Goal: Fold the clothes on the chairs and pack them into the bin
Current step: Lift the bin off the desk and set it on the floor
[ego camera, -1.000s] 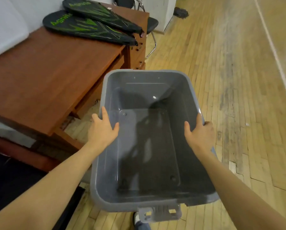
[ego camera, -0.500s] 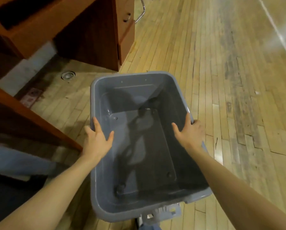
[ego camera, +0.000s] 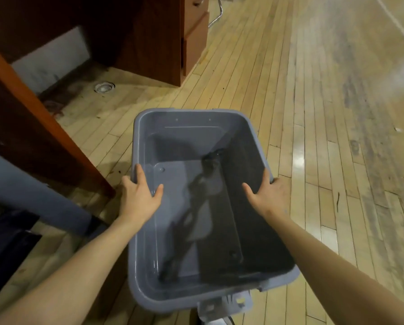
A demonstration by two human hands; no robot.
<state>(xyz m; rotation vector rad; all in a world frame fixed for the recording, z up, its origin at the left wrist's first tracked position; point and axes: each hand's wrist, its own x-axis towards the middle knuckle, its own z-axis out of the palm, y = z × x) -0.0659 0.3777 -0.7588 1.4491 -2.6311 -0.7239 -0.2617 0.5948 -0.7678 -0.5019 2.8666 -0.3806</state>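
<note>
**Mia:** What is in the head view?

**Ben:** A big gray bin [ego camera: 197, 137]. It is plastic, smooth and shiny, with round corners and a thick rim. It is shaped like a long box.

**Mia:** What is in it?

**Ben:** I see only dark shadows on its flat bottom. I see no clothes in it.

**Mia:** Where is the bin?

**Ben:** It is between the two arms, over the wooden floor [ego camera: 313, 113]. I cannot tell if it touches the floor.

**Mia:** What do the hands do?

**Ben:** The left hand [ego camera: 138, 198] grips the left rim. Its thumb is inside the bin and its fingers go over the edge. The right hand [ego camera: 270, 195] grips the right rim the same way. The hands are apart, one on each side.

**Mia:** What is the floor like?

**Ben:** Long thin boards, pale yellow, with dark scuffs and a shiny spot.

**Mia:** Anything else?

**Ben:** A brown wooden desk [ego camera: 149, 38] stands behind the bin on the left. A small round metal thing [ego camera: 104, 87] sits in the floor under it.
</note>
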